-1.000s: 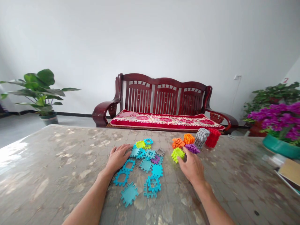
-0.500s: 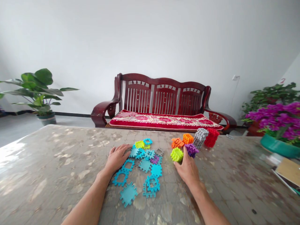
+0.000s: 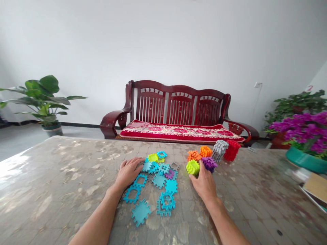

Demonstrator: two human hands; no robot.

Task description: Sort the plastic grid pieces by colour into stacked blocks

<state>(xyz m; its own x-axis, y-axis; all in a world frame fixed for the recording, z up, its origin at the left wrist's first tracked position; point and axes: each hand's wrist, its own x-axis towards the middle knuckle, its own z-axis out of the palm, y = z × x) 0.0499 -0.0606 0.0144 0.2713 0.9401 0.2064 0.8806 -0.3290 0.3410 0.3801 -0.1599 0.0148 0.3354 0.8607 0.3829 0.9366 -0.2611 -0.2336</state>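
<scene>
My left hand [image 3: 129, 172] lies flat, fingers spread, on the table at the left edge of a scatter of flat blue interlocking tiles [image 3: 158, 180]. My right hand [image 3: 204, 183] grips a lime-green block cube [image 3: 192, 167] between thumb and fingers, resting it on the table. Right beside it stand a purple cube [image 3: 209, 164], two orange cubes [image 3: 194, 156], a grey block tower [image 3: 219, 150] and a red block tower [image 3: 232, 150]. A lime tile [image 3: 153, 157] lies among the blue ones.
The marbled table [image 3: 63, 177] reaches left and right. A dark wooden bench [image 3: 178, 109] with a red cushion stands behind it. A potted plant [image 3: 43, 102] is far left. Purple flowers in a teal pot [image 3: 305, 143] and a book [image 3: 315, 187] sit at the right edge.
My right hand has set the lime-green cube upright and slid it slightly away, closer to the purple and orange cubes. My left hand has stayed put.
</scene>
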